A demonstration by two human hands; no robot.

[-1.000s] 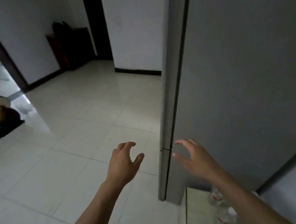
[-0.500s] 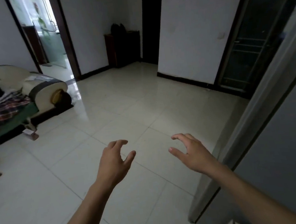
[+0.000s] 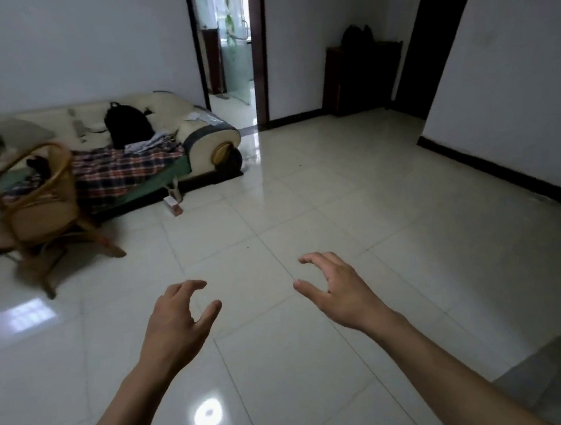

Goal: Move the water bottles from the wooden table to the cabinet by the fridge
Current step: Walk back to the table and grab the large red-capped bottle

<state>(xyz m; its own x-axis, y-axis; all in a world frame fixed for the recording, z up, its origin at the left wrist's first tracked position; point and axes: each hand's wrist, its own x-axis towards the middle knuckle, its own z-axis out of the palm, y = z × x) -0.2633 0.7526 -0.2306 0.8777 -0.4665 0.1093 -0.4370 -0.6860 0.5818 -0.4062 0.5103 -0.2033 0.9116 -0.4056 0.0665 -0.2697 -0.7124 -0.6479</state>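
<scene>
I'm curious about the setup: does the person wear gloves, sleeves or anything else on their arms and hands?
No. The bare left hand and bare right hand carry no gloves, rings, watch or markings, and both forearms are uncovered as far as the picture's lower edge.

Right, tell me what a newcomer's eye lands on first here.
Two bare, empty hands stretched over the glossy tiled floor: the left hand and right hand, fingers loosely curled. Then the cream sofa on the left with a plaid blanket and black backpack, a rattan chair before it.
</scene>
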